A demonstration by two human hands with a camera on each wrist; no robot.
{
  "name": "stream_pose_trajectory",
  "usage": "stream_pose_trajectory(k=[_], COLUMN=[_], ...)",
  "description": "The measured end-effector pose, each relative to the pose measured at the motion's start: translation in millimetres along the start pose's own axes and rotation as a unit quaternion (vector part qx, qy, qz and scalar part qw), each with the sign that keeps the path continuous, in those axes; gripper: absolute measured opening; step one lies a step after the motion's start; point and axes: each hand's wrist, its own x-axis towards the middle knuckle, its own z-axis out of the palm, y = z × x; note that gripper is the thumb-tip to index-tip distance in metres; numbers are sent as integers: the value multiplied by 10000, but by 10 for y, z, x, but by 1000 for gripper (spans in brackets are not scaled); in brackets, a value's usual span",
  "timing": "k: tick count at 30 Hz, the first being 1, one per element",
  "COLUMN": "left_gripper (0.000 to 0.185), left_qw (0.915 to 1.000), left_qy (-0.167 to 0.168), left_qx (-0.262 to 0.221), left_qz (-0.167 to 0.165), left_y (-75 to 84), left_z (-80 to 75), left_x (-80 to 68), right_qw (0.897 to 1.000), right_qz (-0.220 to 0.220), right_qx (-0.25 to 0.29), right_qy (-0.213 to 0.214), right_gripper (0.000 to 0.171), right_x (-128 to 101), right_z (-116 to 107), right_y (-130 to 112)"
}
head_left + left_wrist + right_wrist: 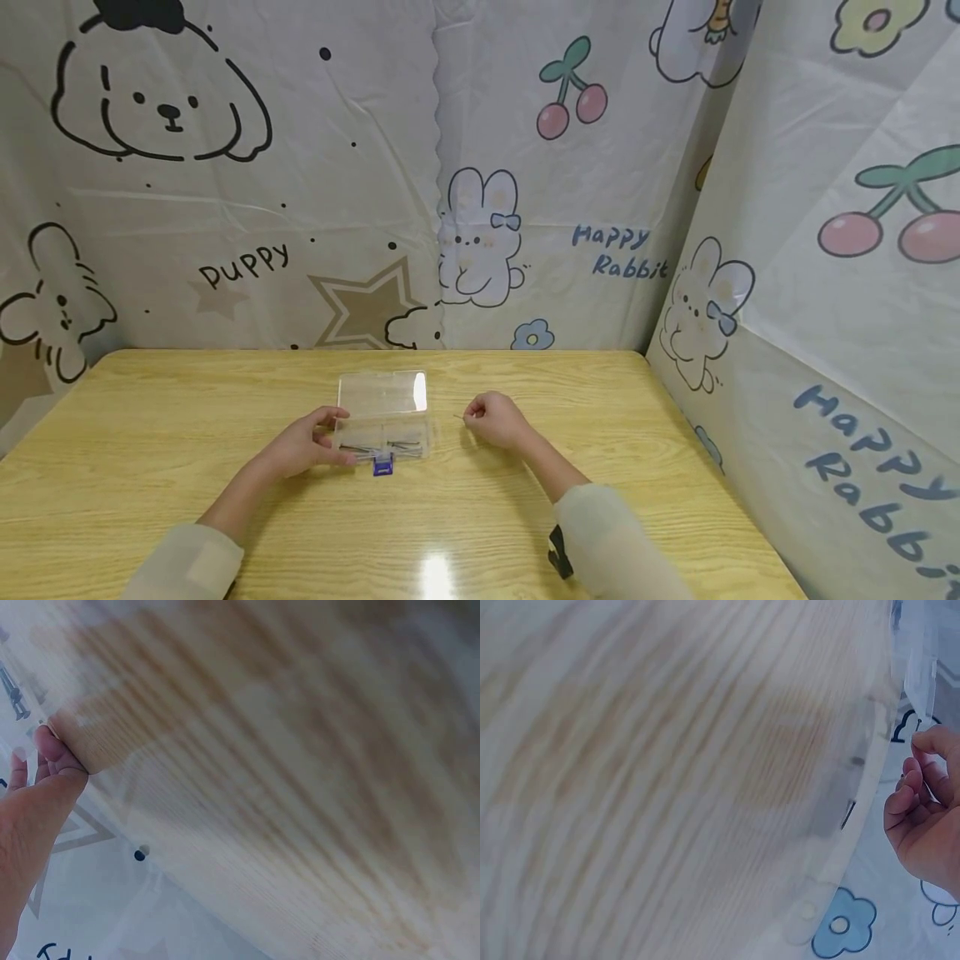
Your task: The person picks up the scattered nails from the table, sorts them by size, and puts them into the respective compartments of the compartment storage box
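A clear plastic box (360,432) lies on the table with its lid (382,395) swung back. Inside, thin grey nail-like pieces (405,451) lie in both left and right compartments, and a blue latch (383,465) hangs at the front. My left hand (303,446) grips the box's left end, thumb at the front corner and fingers at the back. To the right of the box, my right hand (497,421) pinches a thin nail-like piece (458,416) between thumb and forefinger, its tip pointing left toward the box. In the right wrist view, the right hand (930,806) has its other fingers curled.
The wooden table (562,392) ends at a printed cloth (360,167) hung along its back. Another printed cloth (825,333) runs down the right side.
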Motion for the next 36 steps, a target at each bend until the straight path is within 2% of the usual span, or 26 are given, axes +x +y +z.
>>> stream_pose_trajectory(k=[7,14,25,30,36], left_gripper=[80,81,84,87,87], left_qw=[10000,10000,9999,9997,9994], left_qy=[2,3,-53,-119,-148], left_qx=[29,45,143,97,114], left_qz=[-5,-3,54,166,289], left_y=[-1,-14,-25,-25,-33], left_z=[1,5,-2,-15,-20], left_x=[-7,-6,-6,-1,17], right_qw=[9998,9991,9986,9980,9981], right_qz=[-74,-366,-371,-485,-411], right_qx=[136,34,-31,-100,-73], right_qy=[-145,-223,-387,-388,-445], right_gripper=[12,11,12,12,11], right_x=[60,111,144,154,159], right_z=[110,217,318,343,367], right_y=[-141,-269,-391,-455,-505])
